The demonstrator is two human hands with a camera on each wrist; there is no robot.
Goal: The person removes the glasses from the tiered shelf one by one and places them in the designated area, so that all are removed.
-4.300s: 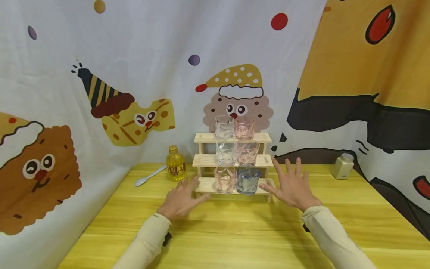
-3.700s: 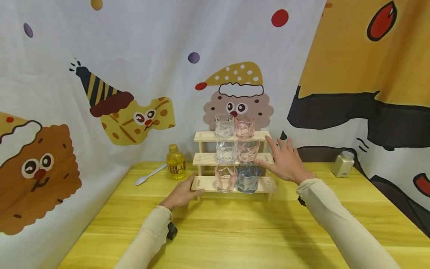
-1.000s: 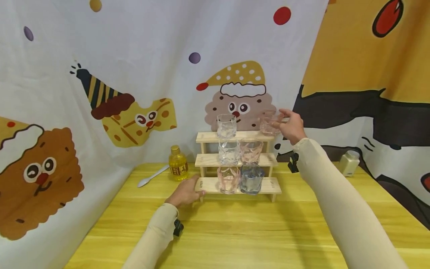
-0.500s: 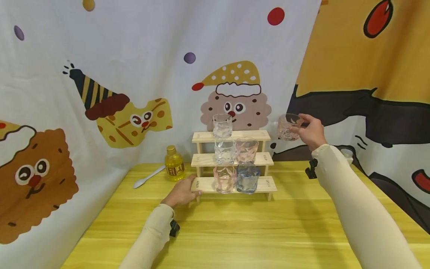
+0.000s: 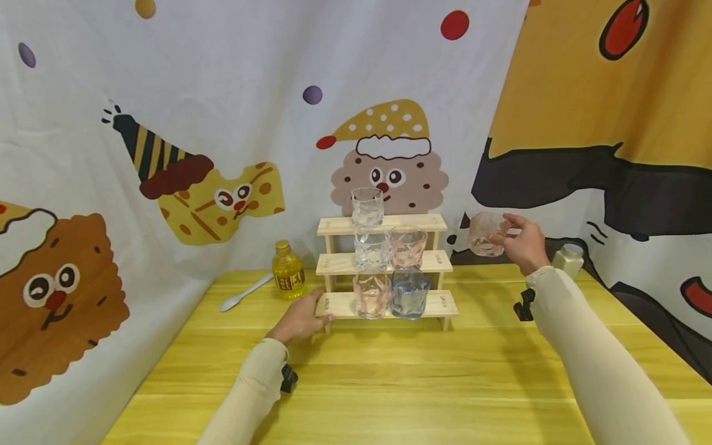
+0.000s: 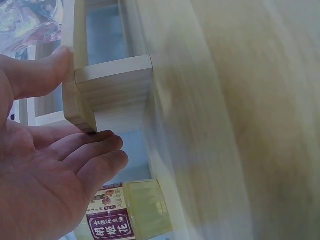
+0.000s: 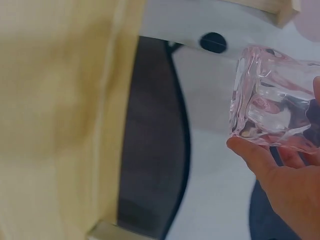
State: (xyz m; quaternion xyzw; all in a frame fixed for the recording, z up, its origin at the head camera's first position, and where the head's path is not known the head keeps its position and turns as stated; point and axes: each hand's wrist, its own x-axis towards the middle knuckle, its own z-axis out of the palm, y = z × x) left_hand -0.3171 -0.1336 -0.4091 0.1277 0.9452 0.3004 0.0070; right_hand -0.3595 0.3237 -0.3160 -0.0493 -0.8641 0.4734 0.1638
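My right hand [image 5: 527,245] pinches a faceted pale pink glass [image 5: 484,235] between thumb and fingers, in the air right of a three-step wooden rack [image 5: 425,222]. In the right wrist view the glass [image 7: 275,100] lies sideways across the picture, its base end by a fingertip. My left hand [image 5: 300,316] holds the left end of the rack's lowest shelf [image 6: 75,45], thumb on one side and fingers on the other. One clear glass [image 5: 367,209] stands on the top step. A clear glass [image 5: 369,248] and a pink glass [image 5: 408,247] share the middle one. Below are a light pink glass [image 5: 371,295] and a blue glass [image 5: 410,295].
Left of the rack stands a yellow oil bottle [image 5: 290,275], with a pale spoon [image 5: 245,295] lying beside it. A small whitish jar [image 5: 568,259] is behind my right wrist. A printed cloth [image 5: 250,74] hangs behind the wooden table [image 5: 389,383].
My right hand has taken the pink glass off the top step, carried it right, and lowered it somewhat. My left hand came to the lowest shelf's end and stays there.
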